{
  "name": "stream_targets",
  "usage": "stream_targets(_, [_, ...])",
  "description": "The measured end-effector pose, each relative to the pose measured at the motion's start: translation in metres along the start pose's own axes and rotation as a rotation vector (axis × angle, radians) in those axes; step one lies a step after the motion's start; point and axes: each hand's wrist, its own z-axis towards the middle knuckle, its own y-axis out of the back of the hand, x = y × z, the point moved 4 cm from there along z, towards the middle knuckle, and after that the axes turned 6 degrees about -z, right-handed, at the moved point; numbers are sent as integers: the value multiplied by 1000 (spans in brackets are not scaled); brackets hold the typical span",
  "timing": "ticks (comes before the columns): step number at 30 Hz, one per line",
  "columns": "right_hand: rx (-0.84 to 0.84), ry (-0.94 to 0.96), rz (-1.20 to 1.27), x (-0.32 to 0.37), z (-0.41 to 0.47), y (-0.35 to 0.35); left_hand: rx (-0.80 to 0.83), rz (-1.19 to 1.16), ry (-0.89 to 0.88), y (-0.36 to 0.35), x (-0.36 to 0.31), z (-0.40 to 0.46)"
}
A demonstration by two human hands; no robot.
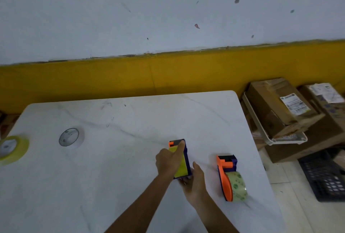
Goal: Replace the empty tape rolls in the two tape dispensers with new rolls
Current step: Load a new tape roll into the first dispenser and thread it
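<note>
An orange and purple tape dispenser (183,161) with a yellowish roll in it stands at the table's middle right. My left hand (169,160) grips its left side, forefinger stretched up along the tape toward the orange cutter end. My right hand (194,182) holds its near end from the right. A second dispenser (228,174), apart to the right, lies with a clear roll of tape in it. A white, nearly bare roll (71,137) lies flat at the left. A yellowish tape roll (12,149) sits at the table's far left edge.
The white marble-look table (130,176) ends at the right around the second dispenser. Past that edge, on the floor, stand cardboard boxes (280,109), a white tray (268,135) and a black crate (324,178). A yellow-and-white wall runs behind.
</note>
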Motion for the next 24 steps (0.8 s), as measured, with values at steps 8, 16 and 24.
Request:
stream_targets(8, [-34, -112, 7, -10, 17, 26, 28, 152, -14, -32, 24, 2])
stream_targets(16, [-270, -163, -542, -3, 5, 60, 39, 266, -66, -37, 43, 0])
stream_targets(24, [-282, 559, -1000, 78, -30, 37, 132, 254, 94, -39, 39, 0])
